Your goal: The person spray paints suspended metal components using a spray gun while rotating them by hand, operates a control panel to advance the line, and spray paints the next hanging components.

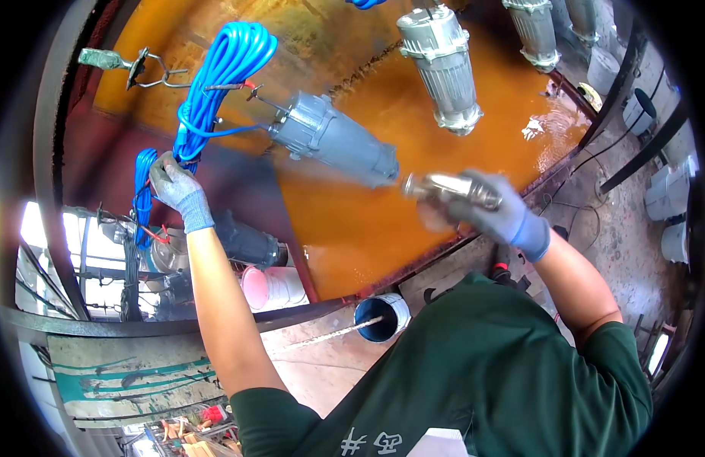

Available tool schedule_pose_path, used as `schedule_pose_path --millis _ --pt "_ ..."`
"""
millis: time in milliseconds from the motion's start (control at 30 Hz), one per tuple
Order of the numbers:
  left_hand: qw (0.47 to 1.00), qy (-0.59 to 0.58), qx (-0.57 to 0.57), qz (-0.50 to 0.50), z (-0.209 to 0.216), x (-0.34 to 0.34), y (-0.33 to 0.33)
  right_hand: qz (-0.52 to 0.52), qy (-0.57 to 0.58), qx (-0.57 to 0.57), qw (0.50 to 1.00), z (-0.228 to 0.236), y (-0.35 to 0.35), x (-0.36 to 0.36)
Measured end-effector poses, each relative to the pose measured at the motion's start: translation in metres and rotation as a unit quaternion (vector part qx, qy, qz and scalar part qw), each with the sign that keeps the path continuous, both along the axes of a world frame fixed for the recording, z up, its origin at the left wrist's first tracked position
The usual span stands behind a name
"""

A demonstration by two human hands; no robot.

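My gloved left hand is closed on the lower end of a coiled blue cable. This cable runs to a grey ribbed motor-like unit, probably a pump, which hangs tilted from a metal hook. My gloved right hand grips a metal spray gun, and its fingers are blurred. The gun's nozzle points left at the lower end of the grey unit, a short gap apart, with faint mist between them. Wet-looking grey coating covers the unit.
More grey units hang at the top, one nearby and another farther right. Behind them stands an orange-stained panel. A second blue coil hangs left. Below are a blue-lined bucket and a white bucket.
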State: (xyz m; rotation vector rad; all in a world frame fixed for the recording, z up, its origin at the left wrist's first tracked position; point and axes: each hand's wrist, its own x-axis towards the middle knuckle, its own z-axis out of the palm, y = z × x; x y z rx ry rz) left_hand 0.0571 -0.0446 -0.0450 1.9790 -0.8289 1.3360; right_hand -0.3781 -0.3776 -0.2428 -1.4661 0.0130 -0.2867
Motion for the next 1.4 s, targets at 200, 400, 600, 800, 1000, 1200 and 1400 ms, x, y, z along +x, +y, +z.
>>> schedule_pose_path --millis 200,400,600,800,1000,1200,1400 --pt "1.000 -0.001 -0.010 0.025 0.000 -0.003 0.003 -0.046 0.005 0.086 0.995 -0.034 0.021 0.004" --pt "0.999 -0.011 0.015 0.048 -0.001 -0.007 0.002 -0.169 -0.015 0.118 0.978 -0.040 0.014 0.023" --pt "0.998 0.007 0.006 0.055 0.005 0.003 0.006 0.049 -0.053 -0.194 0.978 -0.026 0.039 0.033" --pt "0.985 0.050 0.151 0.072 0.032 0.052 0.039 -0.014 -0.022 -0.093 0.995 -0.019 0.022 0.055" --pt "0.870 0.387 -0.294 -0.084 0.039 -0.039 -0.071 -0.204 0.014 0.123 0.971 -0.079 -0.043 0.060" --pt "0.974 -0.001 0.016 -0.225 0.021 -0.152 -0.054 -0.257 0.112 0.088 0.956 -0.120 -0.046 0.027" --pt "0.980 0.049 -0.019 -0.194 -0.001 -0.155 -0.054 -0.018 0.090 -0.018 0.996 -0.119 -0.001 -0.016"
